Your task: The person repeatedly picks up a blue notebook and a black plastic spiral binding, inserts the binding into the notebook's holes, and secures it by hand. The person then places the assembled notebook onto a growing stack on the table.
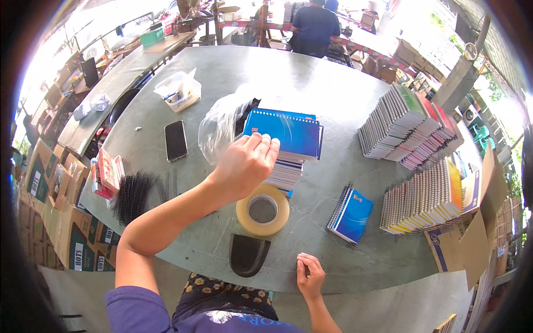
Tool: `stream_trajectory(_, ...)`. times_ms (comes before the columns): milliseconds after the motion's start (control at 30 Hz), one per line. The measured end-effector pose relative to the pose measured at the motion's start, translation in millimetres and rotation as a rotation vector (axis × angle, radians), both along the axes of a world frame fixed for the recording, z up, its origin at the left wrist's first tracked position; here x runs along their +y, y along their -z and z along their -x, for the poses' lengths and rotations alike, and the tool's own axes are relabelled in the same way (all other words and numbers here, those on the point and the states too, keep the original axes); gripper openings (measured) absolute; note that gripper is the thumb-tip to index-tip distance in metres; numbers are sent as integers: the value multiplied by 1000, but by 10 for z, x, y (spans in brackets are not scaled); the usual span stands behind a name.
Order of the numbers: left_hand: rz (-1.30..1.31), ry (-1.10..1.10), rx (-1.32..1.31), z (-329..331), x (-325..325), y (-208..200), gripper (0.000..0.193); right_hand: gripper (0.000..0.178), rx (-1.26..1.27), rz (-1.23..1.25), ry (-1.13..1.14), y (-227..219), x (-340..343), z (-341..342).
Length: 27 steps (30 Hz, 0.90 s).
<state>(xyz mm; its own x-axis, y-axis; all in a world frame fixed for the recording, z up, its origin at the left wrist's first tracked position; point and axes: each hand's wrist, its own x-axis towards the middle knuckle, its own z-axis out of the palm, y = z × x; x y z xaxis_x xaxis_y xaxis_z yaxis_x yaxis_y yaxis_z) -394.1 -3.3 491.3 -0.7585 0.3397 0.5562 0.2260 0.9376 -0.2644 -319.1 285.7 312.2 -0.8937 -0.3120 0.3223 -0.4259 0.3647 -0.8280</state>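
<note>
My left hand (246,165) reaches over the near left corner of a stack of blue-covered notebooks (283,130). Its fingers are bent and pressed together against the top cover; the thumb and anything pinched beneath them are hidden. A row of punched holes runs along the far edge of that cover. Loosely curled at the table's near edge, my right hand (311,274) shows nothing in its fingers. Between my arms lie a wide roll of clear tape (244,213) and a dark rounded pad (248,255). Right of them sits a small pile of spiral-bound blue notebooks (354,215).
Tall stacks of spiral notebooks (391,119) and yellow-edged ones (422,194) stand right, beside an open carton (472,222). Leftward are black binding coils (133,194), a phone (176,141), a white tub (177,91) and a plastic bag (219,122). Another person (315,28) is beyond the table.
</note>
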Motion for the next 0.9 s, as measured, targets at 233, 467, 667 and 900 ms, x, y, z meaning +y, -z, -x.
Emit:
stream_trajectory(233, -749, 127, 66, -571, -31, -227, 24, 20, -131, 80, 51, -64, -78, 146)
stream_trajectory(467, -1857, 334, -480, -1184, 380, 1169, 18, 35, -352, 826, -167, -685, -871, 460)
stream_trajectory(667, -1304, 24, -161, -1309, -612, 1469, 12, 20, -56, 298, -25, -1049, -960, 440)
stream_trajectory(900, -774, -944, -321, -1153, -1705, 1758, 33, 21, -110, -462, -279, -1004, -1339, 1002)
